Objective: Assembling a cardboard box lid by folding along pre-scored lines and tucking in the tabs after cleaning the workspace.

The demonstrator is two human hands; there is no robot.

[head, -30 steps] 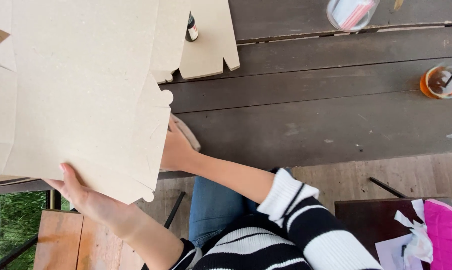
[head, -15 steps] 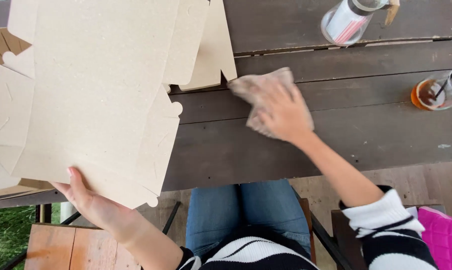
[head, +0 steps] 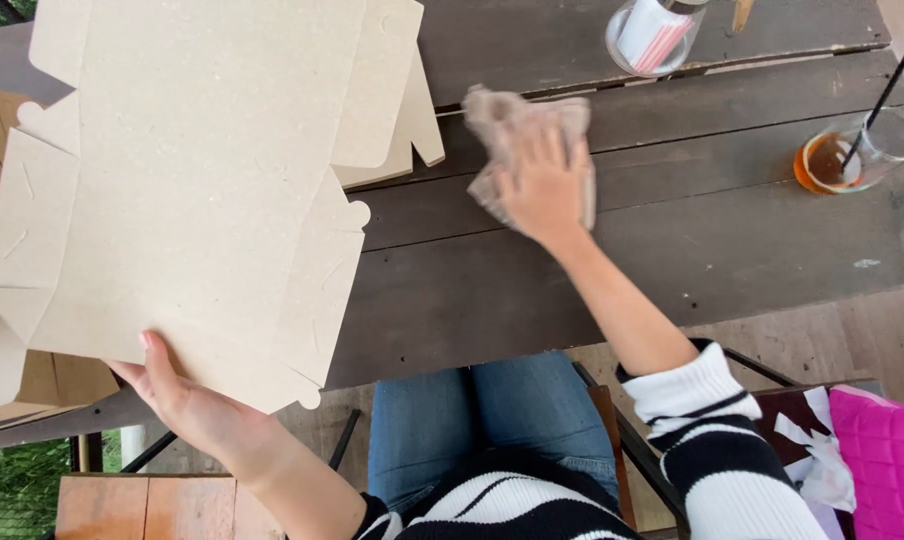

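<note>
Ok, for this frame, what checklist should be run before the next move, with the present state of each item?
1. Left hand has a grip on the flat cardboard sheet: ok, thumb on its lower edge, sheet lifted over the table's left part.
2. Right hand is pressed flat on the cloth: ok.
3. Cloth lies on the table: ok.
4. Glass of amber drink with a straw stands apart from the cloth: ok.
5. Clear cup at the far edge is apart from the right hand: ok.
6. Table under the sheet free of things: cannot tell, hidden.
</note>
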